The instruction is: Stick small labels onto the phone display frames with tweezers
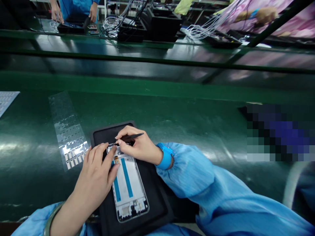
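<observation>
A phone frame with a white inner face and two blue strips lies in a black tray. My right hand pinches dark tweezers, their tip at the frame's far edge. My left hand rests over the frame's upper left side, its fingertips pressed on the top edge near the tweezers' tip. Whether a small part sits under those fingertips is hidden. Left of the tray is a clear sheet with rows of small white stickers near its lower end.
A green bench spreads around the tray. A white sheet lies at the far left. Behind a dark rail stand black boxes and bundled white cables. Co-workers' hands show at the back. A blurred-out patch covers the right side.
</observation>
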The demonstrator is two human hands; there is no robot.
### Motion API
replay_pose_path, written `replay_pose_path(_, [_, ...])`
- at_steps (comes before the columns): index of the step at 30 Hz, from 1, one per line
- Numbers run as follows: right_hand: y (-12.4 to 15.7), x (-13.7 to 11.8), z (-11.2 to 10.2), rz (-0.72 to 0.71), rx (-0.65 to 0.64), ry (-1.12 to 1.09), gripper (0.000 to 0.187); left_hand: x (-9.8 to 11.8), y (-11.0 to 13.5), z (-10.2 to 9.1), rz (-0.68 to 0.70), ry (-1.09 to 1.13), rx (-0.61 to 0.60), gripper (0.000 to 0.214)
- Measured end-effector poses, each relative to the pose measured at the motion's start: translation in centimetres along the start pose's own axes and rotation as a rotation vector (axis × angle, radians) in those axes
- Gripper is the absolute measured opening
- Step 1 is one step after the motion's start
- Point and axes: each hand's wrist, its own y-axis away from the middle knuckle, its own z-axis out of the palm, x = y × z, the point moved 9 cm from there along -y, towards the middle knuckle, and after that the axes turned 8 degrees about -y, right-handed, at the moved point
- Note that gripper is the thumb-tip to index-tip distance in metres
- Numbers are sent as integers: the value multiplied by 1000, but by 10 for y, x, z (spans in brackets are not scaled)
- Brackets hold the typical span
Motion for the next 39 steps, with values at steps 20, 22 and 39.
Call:
replay_pose_path(20, [0,-5,2,-47,-12,0,11,1,0,1,4,-9,-16,40])
replay_pose_path(22, [1,-5,2,-60,-9,-15,11,0,0,1,4,-8,-17,40])
replay_pose_path(39, [2,-14,7,-141,-32,68,11,1,1,0,-3,2,3,38])
